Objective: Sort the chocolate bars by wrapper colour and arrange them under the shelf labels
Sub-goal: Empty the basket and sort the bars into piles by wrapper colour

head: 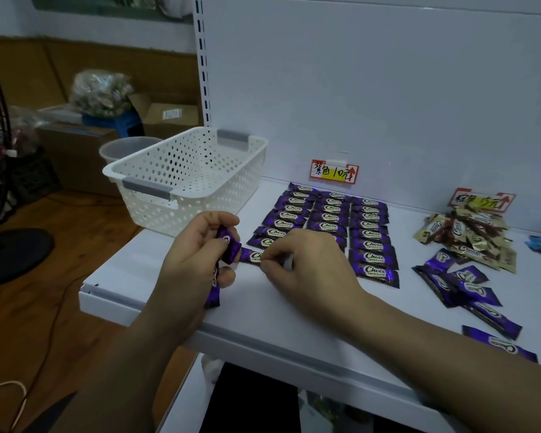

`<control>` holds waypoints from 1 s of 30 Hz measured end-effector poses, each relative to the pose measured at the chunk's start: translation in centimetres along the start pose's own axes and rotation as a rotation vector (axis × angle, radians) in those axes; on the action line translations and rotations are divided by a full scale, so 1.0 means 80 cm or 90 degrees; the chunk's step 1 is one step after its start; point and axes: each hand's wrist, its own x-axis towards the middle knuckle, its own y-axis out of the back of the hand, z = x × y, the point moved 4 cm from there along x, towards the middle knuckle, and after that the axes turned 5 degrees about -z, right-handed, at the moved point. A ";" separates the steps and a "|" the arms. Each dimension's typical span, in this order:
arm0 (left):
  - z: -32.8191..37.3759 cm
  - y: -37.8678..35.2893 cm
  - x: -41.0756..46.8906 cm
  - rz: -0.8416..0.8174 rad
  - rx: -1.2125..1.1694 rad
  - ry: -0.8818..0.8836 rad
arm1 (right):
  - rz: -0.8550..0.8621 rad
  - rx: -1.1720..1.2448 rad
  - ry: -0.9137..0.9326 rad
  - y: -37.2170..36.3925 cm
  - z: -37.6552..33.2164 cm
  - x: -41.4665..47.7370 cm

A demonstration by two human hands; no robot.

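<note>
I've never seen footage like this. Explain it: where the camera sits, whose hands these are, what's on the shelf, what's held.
No machine here: a person wears a camera on the head, looking down at both hands. On the white shelf lie rows of purple bars under a handwritten label, a pile of gold bars under a second label, loose purple bars and a white basket. The left hand grips a bunch of purple bars; the right hand pinches a single bar with its fingers.
</note>
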 end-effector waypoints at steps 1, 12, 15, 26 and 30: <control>0.001 -0.001 -0.001 -0.002 0.015 -0.003 | 0.002 0.005 -0.001 0.000 0.001 0.001; 0.012 -0.013 -0.010 0.052 0.147 -0.068 | 0.051 0.034 0.021 0.000 0.006 0.001; 0.016 -0.019 -0.011 0.094 0.109 -0.054 | 0.085 0.279 -0.021 0.017 0.007 -0.007; 0.026 -0.034 0.007 0.087 0.367 -0.146 | -0.014 0.405 -0.086 0.077 0.030 -0.035; 0.023 -0.035 0.009 0.029 0.645 -0.270 | -0.024 0.198 -0.115 0.077 0.054 -0.060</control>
